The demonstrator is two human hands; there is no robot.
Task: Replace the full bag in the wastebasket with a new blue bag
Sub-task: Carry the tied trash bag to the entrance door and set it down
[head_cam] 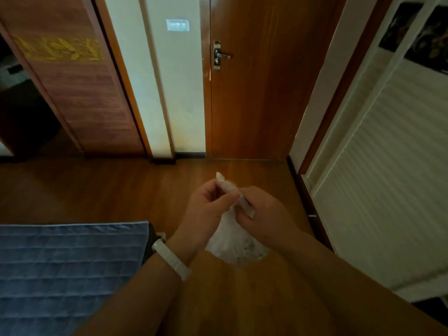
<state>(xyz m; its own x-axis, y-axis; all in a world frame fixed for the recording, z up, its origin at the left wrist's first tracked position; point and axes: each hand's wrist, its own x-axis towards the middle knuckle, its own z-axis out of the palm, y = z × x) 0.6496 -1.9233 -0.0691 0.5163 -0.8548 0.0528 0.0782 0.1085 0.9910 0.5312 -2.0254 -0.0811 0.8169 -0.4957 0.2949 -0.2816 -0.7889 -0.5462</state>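
Observation:
A full white translucent bag (234, 246) hangs above the wooden floor in the middle of the view, with dark bits showing through its bulging bottom. My left hand (208, 209) pinches one twisted end of its gathered top, which sticks up past the fingers. My right hand (260, 214) grips the other twisted end just to the right. The two hands are close together over the bag's neck. No wastebasket and no blue bag are in view.
A bed with a blue quilted cover (65, 270) fills the lower left. A closed wooden door (254, 93) stands straight ahead, with a sliding wardrobe door (80, 88) at the left and a white louvred cabinet (388, 178) at the right. Wooden floor (109, 190) lies between them.

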